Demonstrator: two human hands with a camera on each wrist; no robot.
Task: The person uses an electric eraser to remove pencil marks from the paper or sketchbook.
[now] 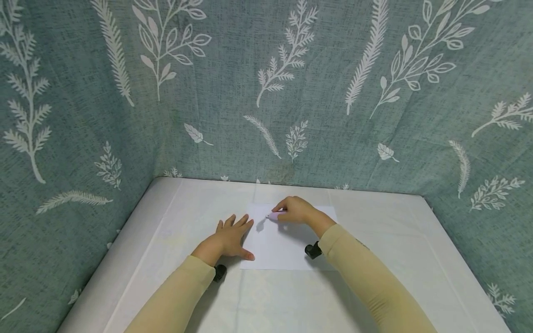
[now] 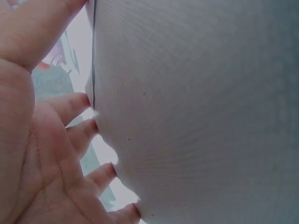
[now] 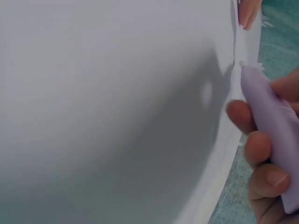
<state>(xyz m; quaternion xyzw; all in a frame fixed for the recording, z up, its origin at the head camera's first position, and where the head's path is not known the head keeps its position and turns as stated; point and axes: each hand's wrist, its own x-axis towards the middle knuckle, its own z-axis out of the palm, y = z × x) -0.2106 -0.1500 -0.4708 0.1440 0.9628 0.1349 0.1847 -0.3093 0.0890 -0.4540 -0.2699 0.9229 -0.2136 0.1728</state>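
Note:
A white sheet of paper (image 1: 275, 254) lies on the white-covered table. My left hand (image 1: 231, 238) rests with its fingers spread at the sheet's left edge, thumb tip over the paper. In the left wrist view its fingertips (image 2: 91, 179) touch the white surface. My right hand (image 1: 296, 210) grips a thick lilac pen-shaped tool (image 3: 275, 126) with a small pale tip; its exact kind is unclear. That tip points left, above the sheet's upper left part. Below it shows a small grey patch (image 1: 260, 225); I cannot tell whether it is shadow or mark.
The white tablecloth (image 1: 175, 222) spreads around the sheet. Behind and along the sides hangs a teal curtain (image 1: 233, 152) with white leaf prints. Small black devices sit at the left wrist (image 1: 220, 273) and the right wrist (image 1: 313, 250).

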